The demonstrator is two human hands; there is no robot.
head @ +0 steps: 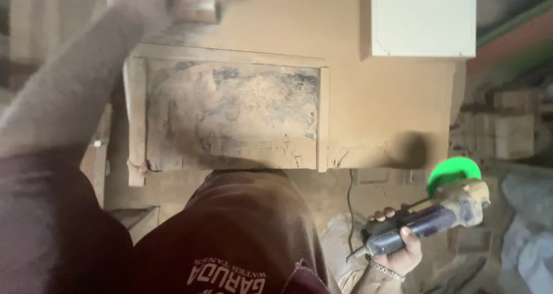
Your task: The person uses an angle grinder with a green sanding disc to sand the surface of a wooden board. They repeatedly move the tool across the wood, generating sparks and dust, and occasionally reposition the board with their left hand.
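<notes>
grinder [429, 219] in right hand [397, 251]

I see my right hand [397, 245] closed around the dark body of an angle grinder [429, 219], low at the right, its green disc [453, 175] pointing up and away. My left arm, in a grey sleeve [69, 92], reaches up at the left, its hand blurred. Ahead lies a dusty wooden frame [230, 115] on a brown board [386, 104], with a white block [423, 19] beyond.
</notes>
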